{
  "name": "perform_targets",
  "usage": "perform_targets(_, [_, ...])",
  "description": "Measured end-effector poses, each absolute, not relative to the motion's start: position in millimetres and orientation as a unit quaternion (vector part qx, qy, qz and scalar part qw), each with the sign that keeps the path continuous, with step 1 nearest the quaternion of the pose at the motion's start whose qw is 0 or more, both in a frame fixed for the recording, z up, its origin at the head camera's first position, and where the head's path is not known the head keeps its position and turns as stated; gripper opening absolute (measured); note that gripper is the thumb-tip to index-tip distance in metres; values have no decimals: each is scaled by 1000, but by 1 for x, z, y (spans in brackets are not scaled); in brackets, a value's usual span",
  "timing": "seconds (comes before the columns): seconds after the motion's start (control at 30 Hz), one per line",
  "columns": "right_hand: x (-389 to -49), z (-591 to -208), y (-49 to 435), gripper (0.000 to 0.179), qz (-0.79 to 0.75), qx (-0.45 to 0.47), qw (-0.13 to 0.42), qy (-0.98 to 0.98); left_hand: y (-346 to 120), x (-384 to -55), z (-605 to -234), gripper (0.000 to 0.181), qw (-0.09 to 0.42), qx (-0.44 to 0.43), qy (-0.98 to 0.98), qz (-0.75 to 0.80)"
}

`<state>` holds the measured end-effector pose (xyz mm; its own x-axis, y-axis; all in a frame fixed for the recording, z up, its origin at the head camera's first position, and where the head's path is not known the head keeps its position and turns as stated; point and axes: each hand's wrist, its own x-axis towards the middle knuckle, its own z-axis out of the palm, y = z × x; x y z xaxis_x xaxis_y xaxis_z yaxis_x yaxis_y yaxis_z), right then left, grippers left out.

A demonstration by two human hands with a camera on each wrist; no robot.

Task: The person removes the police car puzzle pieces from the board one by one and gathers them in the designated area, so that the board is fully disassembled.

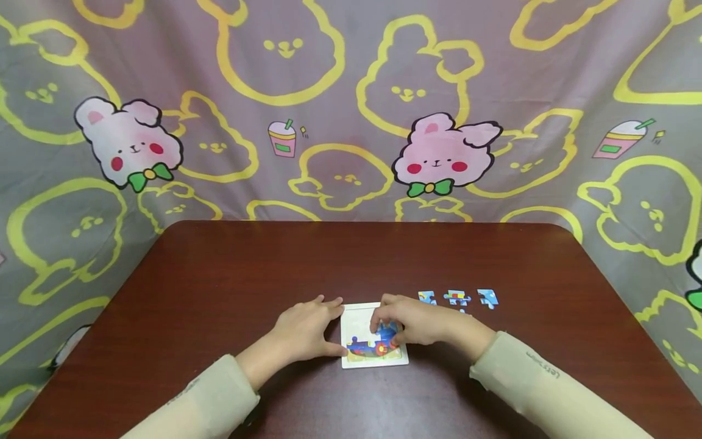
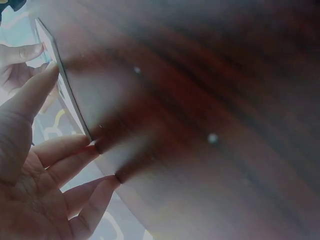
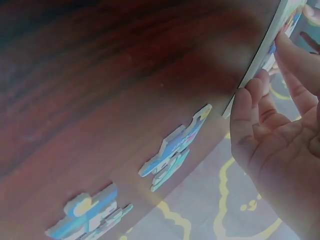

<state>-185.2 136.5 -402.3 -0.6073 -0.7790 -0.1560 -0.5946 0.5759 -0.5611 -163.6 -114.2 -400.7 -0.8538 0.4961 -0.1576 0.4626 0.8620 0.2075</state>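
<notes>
A small white-framed jigsaw puzzle tray [image 1: 375, 366] lies flat on the table, its lower part filled with a blue, red and yellow vehicle picture and its upper left bare white. My left hand [image 1: 307, 332] rests at the tray's left edge, thumb at the near corner and fingers spread toward the far corner. Over the tray's right side, my right hand [image 1: 419, 320] has its thumb and index finger bent around a blue puzzle piece [image 1: 388, 332]. The right wrist view shows the thumb [image 3: 295, 55] on the tray and other fingers curled at its edge.
Loose jigsaw pieces lie to the right beyond my right hand, among them a red-and-yellow one [image 1: 457, 297] and a light blue one [image 1: 487, 298]. The brown table [image 1: 247, 262] meets a cartoon-printed curtain [image 1: 340, 110] at the back and sides.
</notes>
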Motion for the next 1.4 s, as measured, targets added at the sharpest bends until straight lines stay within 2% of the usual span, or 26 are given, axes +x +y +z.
perform_targets(0.43, [-190,-402,132,31,-243,-389,222,860,-115,-164,-400,77,90,263,958,74])
perform_targets(0.97, [-189,-405,135,33,-261,-407,211,849,-115,-163,-398,78,102,254,959,77])
perform_targets(1.4, [-187,-406,139,34,-259,-413,205,849,-115,-163,-398,75,92,263,958,71])
